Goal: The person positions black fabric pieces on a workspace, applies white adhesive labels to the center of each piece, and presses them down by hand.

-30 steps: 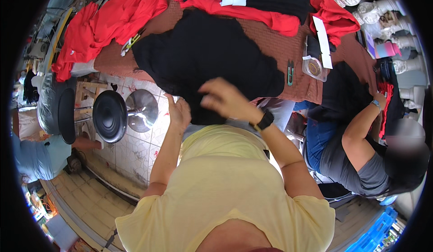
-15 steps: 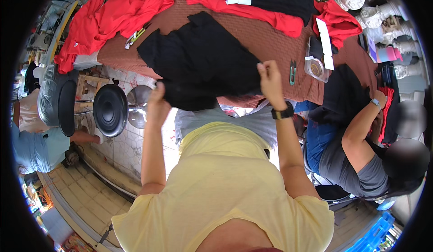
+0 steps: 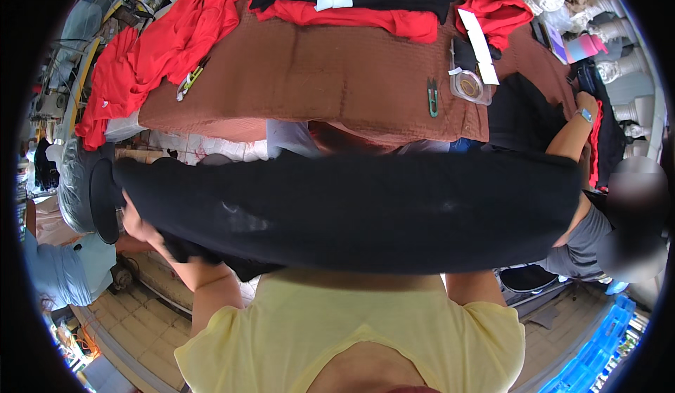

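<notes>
A black cloth garment is stretched wide in front of my chest, off the table, with small pale marks on its surface. My left hand grips its left end, the fingers partly behind the fabric. At the right end, my right hand holds the other side; most of that hand and its forearm are hidden by the cloth. A loose fold of the garment hangs below near my left wrist. Its kind cannot be made out from this side.
A table with a brown quilted cover lies ahead. On it are red garments, thread snips, yellow-handled snips and a clear plastic box. A co-worker handles black cloth at right; another person is at left.
The black garment has come off the table toward me and been spread wide. My hands have moved far apart, each still gripping it. The view has shifted slightly.
</notes>
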Motion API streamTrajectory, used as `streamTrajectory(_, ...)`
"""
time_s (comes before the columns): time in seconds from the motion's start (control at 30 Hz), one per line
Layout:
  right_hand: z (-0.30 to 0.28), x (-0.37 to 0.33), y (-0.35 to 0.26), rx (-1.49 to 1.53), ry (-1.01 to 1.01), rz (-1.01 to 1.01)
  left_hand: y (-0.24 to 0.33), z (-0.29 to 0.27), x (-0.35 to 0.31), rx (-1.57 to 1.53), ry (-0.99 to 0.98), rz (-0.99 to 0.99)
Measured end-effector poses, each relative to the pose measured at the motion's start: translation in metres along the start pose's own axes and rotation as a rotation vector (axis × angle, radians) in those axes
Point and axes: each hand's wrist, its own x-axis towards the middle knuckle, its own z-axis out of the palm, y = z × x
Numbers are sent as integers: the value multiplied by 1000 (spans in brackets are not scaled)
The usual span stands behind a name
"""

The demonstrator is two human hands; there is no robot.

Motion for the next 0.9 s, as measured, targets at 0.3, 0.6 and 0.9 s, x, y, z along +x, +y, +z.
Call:
streamTrajectory(0.3,28,149,-8,-246,-4,-244,-14,83,206,-797,-811,-402)
streamTrajectory(0.6,-1,69,-21,-743,155,18,-43,61,149,-626,-474,-513)
streamTrajectory(0.9,-115,-57,86,-889,181,465,-140,38,10,-154,-18,-839)
